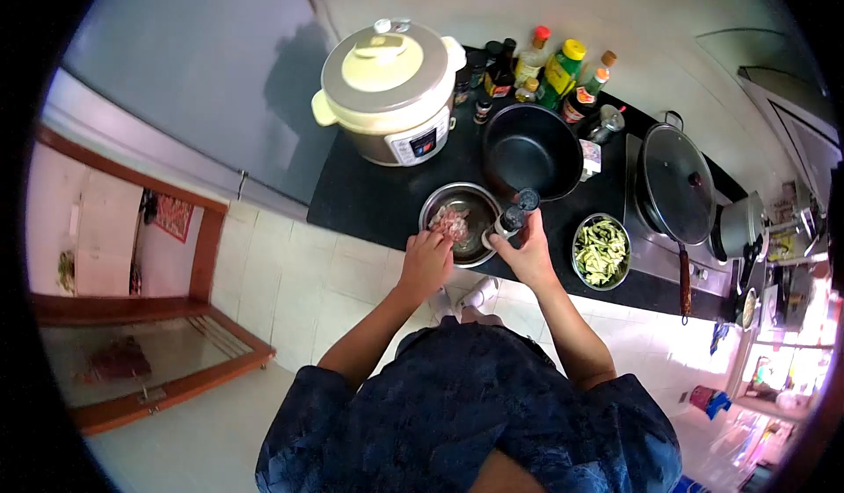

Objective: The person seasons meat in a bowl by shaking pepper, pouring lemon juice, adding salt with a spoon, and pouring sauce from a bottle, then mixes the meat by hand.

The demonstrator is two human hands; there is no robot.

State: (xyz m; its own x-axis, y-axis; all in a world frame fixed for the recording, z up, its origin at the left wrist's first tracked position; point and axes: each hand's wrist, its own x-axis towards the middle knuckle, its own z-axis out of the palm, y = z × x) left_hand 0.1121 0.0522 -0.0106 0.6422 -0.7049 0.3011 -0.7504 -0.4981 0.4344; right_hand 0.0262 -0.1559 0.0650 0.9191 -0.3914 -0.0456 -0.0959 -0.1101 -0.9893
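Note:
My left hand (428,262) is at the near left rim of a metal bowl (476,187), its fingers curled over the edge beside the pale pink chopped meat (452,223) inside. In my right hand (531,255) a small spice jar (510,221) with a black top is gripped above the bowl's right side, tilted. A second round black piece (527,199) shows beside it; whether it is the jar's lid or another jar I cannot tell. Just behind stands a deep black pot (532,152). Right of my right hand sits a bowl of sliced green vegetable (601,251).
A large cream electric cooker (387,93) stands at the back left of the black counter (365,198). Several sauce bottles (563,71) line the wall. To the right, a lidded pan (677,185) rests on the stove, its handle (685,286) jutting over the front edge.

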